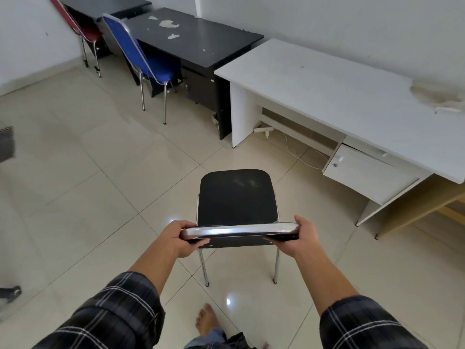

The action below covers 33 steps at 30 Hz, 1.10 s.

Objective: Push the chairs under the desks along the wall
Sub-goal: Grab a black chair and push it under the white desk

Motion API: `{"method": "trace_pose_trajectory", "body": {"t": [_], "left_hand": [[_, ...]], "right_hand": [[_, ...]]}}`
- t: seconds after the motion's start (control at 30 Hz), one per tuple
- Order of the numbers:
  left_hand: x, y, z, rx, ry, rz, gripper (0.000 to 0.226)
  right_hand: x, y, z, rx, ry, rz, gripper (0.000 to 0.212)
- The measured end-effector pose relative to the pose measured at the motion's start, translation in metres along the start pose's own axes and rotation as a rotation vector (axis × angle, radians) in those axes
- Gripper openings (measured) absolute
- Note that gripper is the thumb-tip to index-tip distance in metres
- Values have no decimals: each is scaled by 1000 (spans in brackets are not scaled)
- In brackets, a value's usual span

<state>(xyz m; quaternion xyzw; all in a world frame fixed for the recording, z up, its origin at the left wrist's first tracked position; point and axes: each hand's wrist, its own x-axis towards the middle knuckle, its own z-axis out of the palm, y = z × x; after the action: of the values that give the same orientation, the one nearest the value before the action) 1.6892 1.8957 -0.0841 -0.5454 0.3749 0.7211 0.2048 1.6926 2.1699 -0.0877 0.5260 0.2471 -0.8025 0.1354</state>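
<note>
Plaid sleeves [120, 306] fill the bottom of my view, with a bare foot [206, 321] on the tiles between them. My left hand [180, 239] is wrapped around the left end of the black chair's chrome top rail [239, 229], thumb on top and fingers curled under; my right hand [300, 238] clamps the right end the same way. Both grips are firm on the rail.

From there outward: the black chair [237, 197] stands on open tiled floor [100, 197], seat pointing away from me, well apart from any desk. Ahead and to the right sits the white desk [339, 91] against the wall, its kneehole open. On the floor inside that gap I see a power strip [263, 129] and a white cable [299, 156] trailing toward the drawer unit [364, 172], which hangs under the desk's right side. A stained patch [437, 95] marks the top.

Left of it, touching end to end, is a black desk [198, 44] with peeled spots, and a blue chair [148, 61] is partly tucked under it. Further back, a red chair [83, 28] stands at another dark desk [105, 3]. Nothing lies on the floor between my chair and the white desk.
</note>
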Motion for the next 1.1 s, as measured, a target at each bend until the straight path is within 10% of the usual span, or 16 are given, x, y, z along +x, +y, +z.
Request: {"method": "trace_pose_trajectory", "body": {"t": [0.63, 1.1], "left_hand": [[44, 111, 13, 180, 0, 95, 21], [92, 201, 153, 238, -24, 124, 17]], "right_hand": [[25, 51, 68, 129, 36, -110, 24], [87, -46, 159, 199, 12, -173, 18]]}}
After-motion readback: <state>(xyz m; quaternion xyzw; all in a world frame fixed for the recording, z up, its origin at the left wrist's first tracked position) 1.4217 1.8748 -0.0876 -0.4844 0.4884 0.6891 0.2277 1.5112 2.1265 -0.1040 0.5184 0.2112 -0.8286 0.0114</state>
